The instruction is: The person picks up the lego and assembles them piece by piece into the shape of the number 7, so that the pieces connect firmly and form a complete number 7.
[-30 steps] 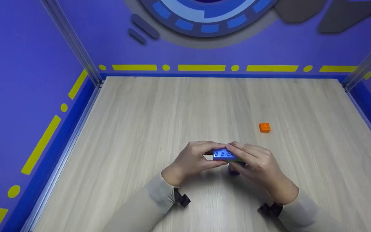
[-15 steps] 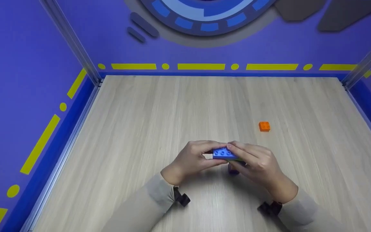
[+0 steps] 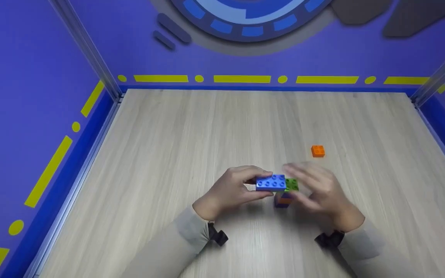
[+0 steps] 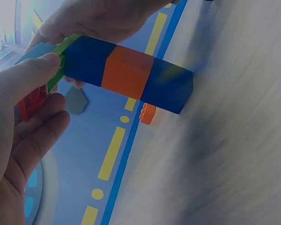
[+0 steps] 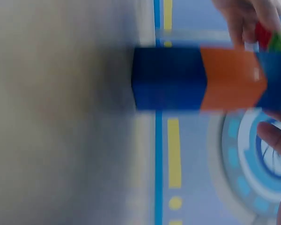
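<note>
A column of toy building bricks stands between the hands: a dark blue brick (image 4: 168, 86) at the bottom, an orange brick (image 4: 126, 72), then another dark blue brick (image 4: 86, 61). A green brick (image 3: 292, 184) tops the column, and a longer blue brick (image 3: 270, 183) sits on the green one, sticking out leftward. Under that overhang shows a red brick (image 4: 33, 103). My left hand (image 3: 234, 187) pinches the overhanging end between thumb and fingers. My right hand (image 3: 321, 191), blurred, is beside the column's right side with its fingers spread and holding nothing.
A loose orange brick (image 3: 318, 151) lies on the wooden table (image 3: 207, 127), beyond the right hand. Blue printed panels (image 3: 238, 65) with yellow marks enclose the table at the back and both sides.
My right hand has let go of the bricks and moved right, uncovering the green brick and the column. The left hand keeps its hold in the same place.
</note>
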A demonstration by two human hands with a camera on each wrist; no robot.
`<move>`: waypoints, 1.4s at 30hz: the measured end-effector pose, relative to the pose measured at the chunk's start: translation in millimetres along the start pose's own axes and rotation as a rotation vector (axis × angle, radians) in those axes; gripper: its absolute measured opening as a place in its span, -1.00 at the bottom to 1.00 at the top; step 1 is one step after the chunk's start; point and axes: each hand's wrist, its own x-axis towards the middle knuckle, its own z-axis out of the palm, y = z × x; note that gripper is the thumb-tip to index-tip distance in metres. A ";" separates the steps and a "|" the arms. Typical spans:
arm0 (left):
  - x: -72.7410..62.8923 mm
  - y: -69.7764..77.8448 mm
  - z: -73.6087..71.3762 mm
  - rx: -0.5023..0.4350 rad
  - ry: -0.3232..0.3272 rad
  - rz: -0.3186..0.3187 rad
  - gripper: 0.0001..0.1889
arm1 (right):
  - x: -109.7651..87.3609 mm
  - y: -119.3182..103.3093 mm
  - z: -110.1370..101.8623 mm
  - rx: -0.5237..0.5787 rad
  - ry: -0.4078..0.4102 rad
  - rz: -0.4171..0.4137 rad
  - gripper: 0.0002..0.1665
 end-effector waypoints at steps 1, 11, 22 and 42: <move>-0.5 0.4 0.2 0.002 -0.001 -0.014 -0.56 | -4.3 8.4 -3.7 -0.002 0.024 0.033 -0.38; -0.2 4.9 2.0 0.010 -0.025 -0.077 -0.56 | -44.8 61.9 -37.2 -0.109 -0.093 0.766 -0.44; 0.2 4.3 3.8 0.009 -0.023 -0.072 -0.57 | -53.2 65.4 -38.9 -0.214 -0.390 0.907 -0.55; 1.5 5.6 2.0 0.010 -0.028 -0.078 -0.57 | -53.2 64.7 -37.1 -0.155 -0.336 0.939 -0.61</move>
